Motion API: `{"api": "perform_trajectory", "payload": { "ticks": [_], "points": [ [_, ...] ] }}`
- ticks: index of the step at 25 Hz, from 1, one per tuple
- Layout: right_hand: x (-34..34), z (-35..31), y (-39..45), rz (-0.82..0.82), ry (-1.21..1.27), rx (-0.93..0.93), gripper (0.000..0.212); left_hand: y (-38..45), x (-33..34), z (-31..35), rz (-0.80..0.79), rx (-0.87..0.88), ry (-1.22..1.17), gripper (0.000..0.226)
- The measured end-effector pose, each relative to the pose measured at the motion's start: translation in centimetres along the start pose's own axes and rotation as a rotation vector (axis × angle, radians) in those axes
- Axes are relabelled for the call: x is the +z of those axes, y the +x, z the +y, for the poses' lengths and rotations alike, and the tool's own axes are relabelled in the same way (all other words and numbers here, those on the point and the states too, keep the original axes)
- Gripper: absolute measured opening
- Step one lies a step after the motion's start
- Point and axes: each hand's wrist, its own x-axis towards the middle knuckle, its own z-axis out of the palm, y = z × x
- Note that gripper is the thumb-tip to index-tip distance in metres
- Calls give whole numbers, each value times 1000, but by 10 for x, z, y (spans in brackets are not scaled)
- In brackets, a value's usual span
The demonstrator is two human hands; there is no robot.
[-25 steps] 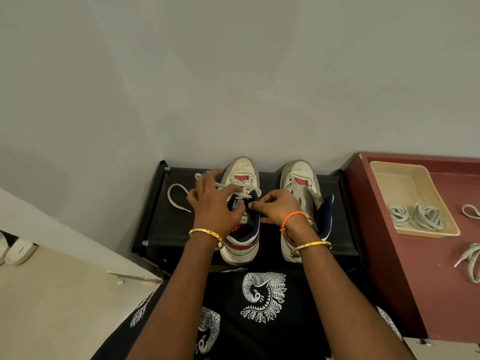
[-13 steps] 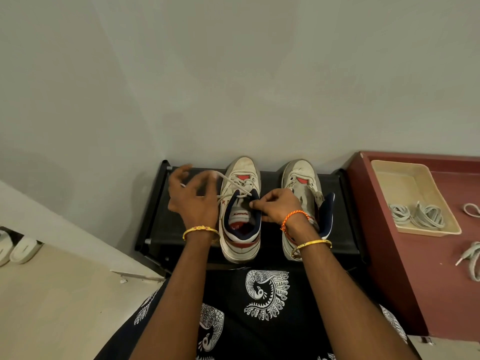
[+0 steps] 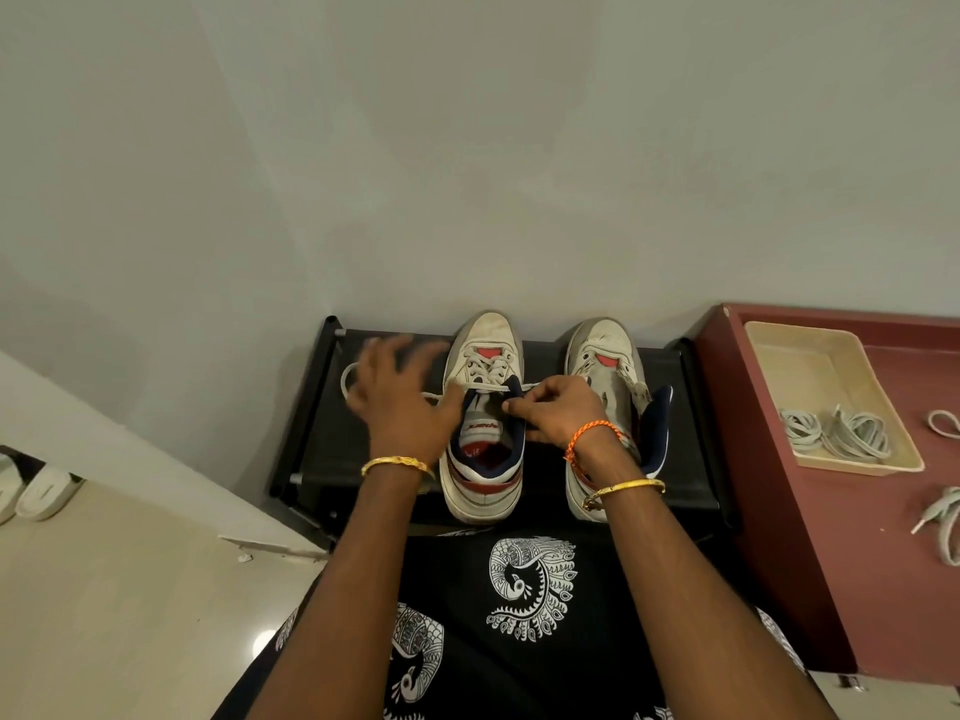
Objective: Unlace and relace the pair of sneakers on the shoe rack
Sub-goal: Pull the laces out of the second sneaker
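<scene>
Two white sneakers stand side by side on the black shoe rack [image 3: 311, 433], toes to the wall. The left sneaker [image 3: 485, 407] is partly laced; its lace [image 3: 498, 388] runs across the tongue. The right hand [image 3: 558, 413] pinches the lace. The left hand [image 3: 405, 402] is blurred, fingers spread, over a lace loop. The right sneaker [image 3: 605, 366] shows no lace. A beige tray [image 3: 779, 366] holds spare laces [image 3: 836, 433].

I see from one camera on the head, looking down, close above the shoe rack [image 3: 311, 449] by the wall.
</scene>
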Motion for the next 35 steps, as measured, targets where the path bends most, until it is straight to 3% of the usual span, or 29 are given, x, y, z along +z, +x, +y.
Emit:
{"api": "perform_trajectory", "payload": {
  "ticks": [3,10,12,14,17,18,20,23,25,28,32,35],
  "points": [
    [0,1,0,24,-45,-23,20,-11,24,16,-182,243,187,26],
    [1,1,0,32,-60,-29,20,-10,28,17,-102,193,249,16],
    [0,2,0,27,-49,-23,21,-7,16,14,29,95,125,10],
    [-1,2,1,16,-46,-16,21,0,-3,5,244,-110,-49,9],
    [1,4,2,16,-45,-30,21,5,-23,-19,449,-426,-112,25],
    [3,4,1,26,-45,-57,22,4,-26,-23,432,-479,-109,37],
    [9,6,-1,75,-154,-201,33,1,-22,-24,265,-425,-96,56],
    [22,7,-7,192,-447,-512,37,-5,-4,-11,-107,-175,16,51],
    [31,5,-7,221,-654,-609,32,-9,12,-3,-250,-85,77,41],
    [40,0,-1,260,-935,-570,33,-13,26,2,-238,-80,-14,22],
    [38,-7,0,276,-897,-636,23,-17,30,-1,-174,-71,7,23],
    [34,-11,3,223,-840,-577,21,-20,30,0,-143,-97,-1,25]
  ]
}}
